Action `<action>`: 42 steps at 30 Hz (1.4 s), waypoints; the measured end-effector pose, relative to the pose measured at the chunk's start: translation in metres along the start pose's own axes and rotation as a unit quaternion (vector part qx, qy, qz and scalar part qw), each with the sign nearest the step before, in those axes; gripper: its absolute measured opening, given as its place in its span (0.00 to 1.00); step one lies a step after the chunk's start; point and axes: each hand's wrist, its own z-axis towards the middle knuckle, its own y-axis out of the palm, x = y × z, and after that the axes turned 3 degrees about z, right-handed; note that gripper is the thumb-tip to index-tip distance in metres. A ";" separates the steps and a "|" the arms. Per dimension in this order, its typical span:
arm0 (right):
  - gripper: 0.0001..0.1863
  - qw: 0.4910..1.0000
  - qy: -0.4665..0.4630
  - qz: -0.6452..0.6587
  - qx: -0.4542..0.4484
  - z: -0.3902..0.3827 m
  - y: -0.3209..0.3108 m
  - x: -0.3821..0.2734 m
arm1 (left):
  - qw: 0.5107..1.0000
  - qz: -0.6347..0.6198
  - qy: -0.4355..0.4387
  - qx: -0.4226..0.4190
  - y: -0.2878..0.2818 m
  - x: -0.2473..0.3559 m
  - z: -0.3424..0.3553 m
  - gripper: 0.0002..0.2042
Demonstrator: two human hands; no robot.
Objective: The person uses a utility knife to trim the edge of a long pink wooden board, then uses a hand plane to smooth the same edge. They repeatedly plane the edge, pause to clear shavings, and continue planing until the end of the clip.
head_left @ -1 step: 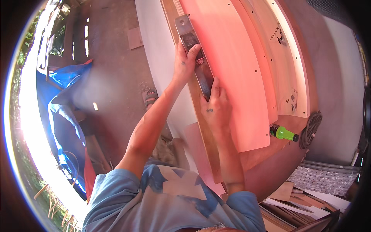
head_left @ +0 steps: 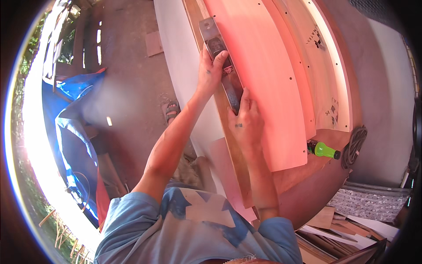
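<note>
A long metal hand plane (head_left: 231,86) rests along the edge of a narrow wooden board (head_left: 239,176), held in both my hands. Around its far part, near the front, my left hand (head_left: 212,72) is closed, thumb on top. My right hand (head_left: 246,121) grips the near end, with the index finger stretched along its side. The plane's sole and blade are hidden beneath it. Directly right of the board lie large thin wooden panels (head_left: 268,110) with small dark holes along their edges.
A bottle with a green top (head_left: 324,150) lies beside the panels, next to a coiled dark cord (head_left: 354,147). Wood offcuts (head_left: 347,231) are piled at the lower right. A blue tarp (head_left: 72,127) hangs at the left. A sandalled foot (head_left: 171,111) shows on the floor.
</note>
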 end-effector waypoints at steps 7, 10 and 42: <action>0.46 1.000 0.005 -0.017 -0.007 -0.080 -0.032 0.016 | 1.000 -0.005 0.009 -0.011 0.020 0.006 -0.086 0.25; 0.46 0.998 0.040 -0.012 -0.044 -0.117 -0.047 0.019 | 0.999 0.013 0.028 -0.013 0.024 -0.015 -0.119 0.28; 0.37 0.900 0.416 0.065 0.114 -0.553 -0.165 -0.041 | 0.788 0.254 0.334 -0.451 -0.034 -0.002 -0.377 0.38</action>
